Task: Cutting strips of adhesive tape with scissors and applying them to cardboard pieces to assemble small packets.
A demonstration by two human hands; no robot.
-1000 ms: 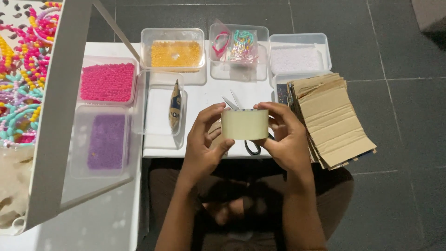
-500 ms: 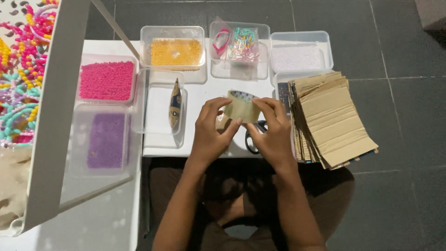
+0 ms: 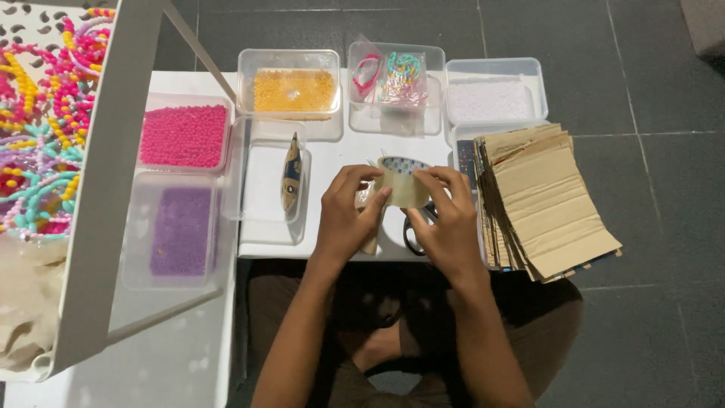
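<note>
Both hands grip a small tan card packet above the white table.

The left hand (image 3: 349, 215) and right hand (image 3: 445, 215) pinch the card packet (image 3: 402, 185) between closed fingertips, over the scissors (image 3: 415, 227). Judged step: closing the packet; the next move needs a steady, aligned fold.

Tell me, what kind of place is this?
Probably a home craft spot for making bead jewellery. Clear tubs of pink beads and orange beads sit on a low white table, with bead bracelets beside it and a stack of brown cards.
</note>
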